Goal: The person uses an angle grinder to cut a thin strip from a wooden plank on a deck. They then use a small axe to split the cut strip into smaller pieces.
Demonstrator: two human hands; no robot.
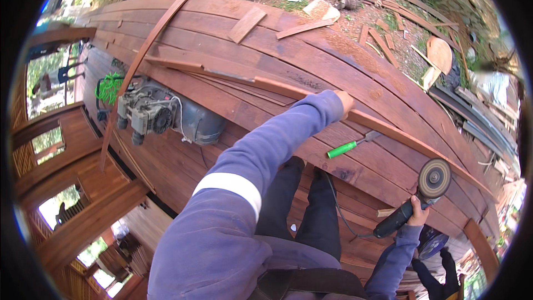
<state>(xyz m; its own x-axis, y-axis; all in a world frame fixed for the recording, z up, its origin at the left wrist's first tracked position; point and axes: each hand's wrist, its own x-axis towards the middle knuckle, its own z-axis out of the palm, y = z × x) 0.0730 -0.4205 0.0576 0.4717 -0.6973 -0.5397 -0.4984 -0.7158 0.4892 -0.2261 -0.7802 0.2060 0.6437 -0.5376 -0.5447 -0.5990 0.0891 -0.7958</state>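
A long, narrow wooden strip lies on the brown plank surface, running from upper left to lower right. My left hand is closed on it near its middle; the fingertips are partly hidden. At the lower right, my right hand grips a dark angle grinder around its body. The grinder's round disc faces up, close beside the strip's right part; I cannot tell whether they touch. Between my hands lies a chisel with a green handle and its metal blade toward the strip.
An air compressor with a green coiled hose stands at left. A curved wooden strip crosses in front of it. The grinder's cord hangs near my legs. Offcuts and sawdust lie on the far planks. Another person's legs show lower right.
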